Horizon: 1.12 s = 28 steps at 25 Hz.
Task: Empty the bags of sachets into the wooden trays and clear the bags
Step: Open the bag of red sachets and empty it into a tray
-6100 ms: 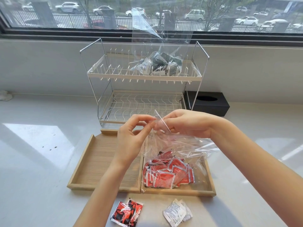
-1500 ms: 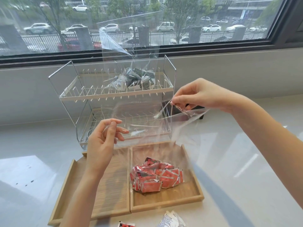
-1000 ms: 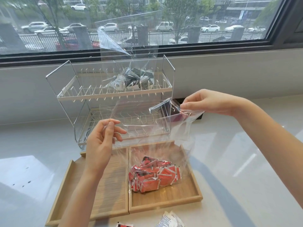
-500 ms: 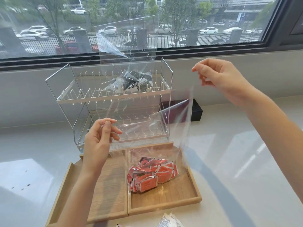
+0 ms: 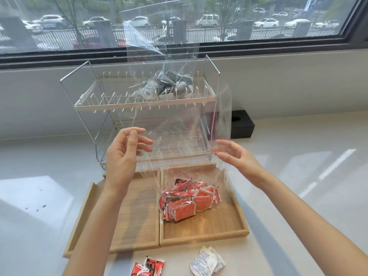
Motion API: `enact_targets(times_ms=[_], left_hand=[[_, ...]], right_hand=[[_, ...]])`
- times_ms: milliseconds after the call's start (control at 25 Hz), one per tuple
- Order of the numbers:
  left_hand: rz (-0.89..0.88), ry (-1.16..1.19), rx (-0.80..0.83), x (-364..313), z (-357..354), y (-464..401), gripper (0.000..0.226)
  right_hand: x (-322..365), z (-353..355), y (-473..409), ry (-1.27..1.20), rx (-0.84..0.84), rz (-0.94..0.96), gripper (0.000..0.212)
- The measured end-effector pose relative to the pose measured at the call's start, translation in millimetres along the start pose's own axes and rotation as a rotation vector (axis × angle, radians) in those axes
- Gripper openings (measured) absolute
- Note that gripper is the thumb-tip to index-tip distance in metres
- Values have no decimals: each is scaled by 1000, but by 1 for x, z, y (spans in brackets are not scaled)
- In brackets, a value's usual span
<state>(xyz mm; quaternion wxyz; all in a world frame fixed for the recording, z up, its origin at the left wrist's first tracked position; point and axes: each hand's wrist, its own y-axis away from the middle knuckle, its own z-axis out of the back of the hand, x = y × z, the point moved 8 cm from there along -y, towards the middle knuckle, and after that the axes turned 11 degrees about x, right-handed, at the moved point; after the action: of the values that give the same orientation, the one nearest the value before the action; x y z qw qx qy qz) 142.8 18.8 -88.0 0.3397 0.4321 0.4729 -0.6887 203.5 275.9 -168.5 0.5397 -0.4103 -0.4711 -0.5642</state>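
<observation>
Your left hand (image 5: 124, 154) grip pinched on the clear bag's (image 5: 179, 140) left edge, red sachets (image 5: 189, 198) inside the bag's bottom on the right tray (image 5: 203, 228), left tray (image 5: 137, 222) bare, your right hand (image 5: 237, 158) grip apart beside the bag.

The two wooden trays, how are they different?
The right tray holds a clear bag of red sachets; the left tray has no sachets in it. The left hand and its forearm reach over the left tray, covering part of it, while the right tray shows more of its floor. Both are light wood with low rims and sit side by side, touching.
</observation>
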Motion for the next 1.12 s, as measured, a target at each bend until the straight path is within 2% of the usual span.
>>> enact_targets(times_ms=[120,200,240,360,400,480,600,680,920,960,1000,1120], left_hand=[[8,22,18,1,-3,0,22],[24,61,62,6,-4,-1,18],[57,89,98,12,-5,1,34],[285,67,244,53,-18,19,113],[379,31,312,70,-27,31,127],[538,-41,410,102,-43,56,137],[612,-156,377,132,-52,71,130],[652,-141,340,146,-54,74,129],[727,-147,402,173,-70,89,88],[728,-174,405,176,-69,89,81],[735,-191,401,178,-68,90,76],[738,-199,366,183,-65,93,60]], right_hand=[[-4,1,-2,-109,-138,41,6],[-6,2,-4,-134,-178,52,7],[-8,1,-4,-135,-182,49,6],[-16,-2,-7,-160,-194,40,7],[-18,-3,-7,-166,-198,33,7],[-22,-5,-10,-168,-194,24,6],[-24,-9,-13,-175,-186,31,5],[-26,-8,-14,-197,-202,36,6],[-33,-4,-13,-247,-245,6,4],[-36,-4,-13,-248,-244,-9,11],[-43,-6,-14,-238,-221,-39,28],[-75,-25,-6,-192,-65,-228,97]])
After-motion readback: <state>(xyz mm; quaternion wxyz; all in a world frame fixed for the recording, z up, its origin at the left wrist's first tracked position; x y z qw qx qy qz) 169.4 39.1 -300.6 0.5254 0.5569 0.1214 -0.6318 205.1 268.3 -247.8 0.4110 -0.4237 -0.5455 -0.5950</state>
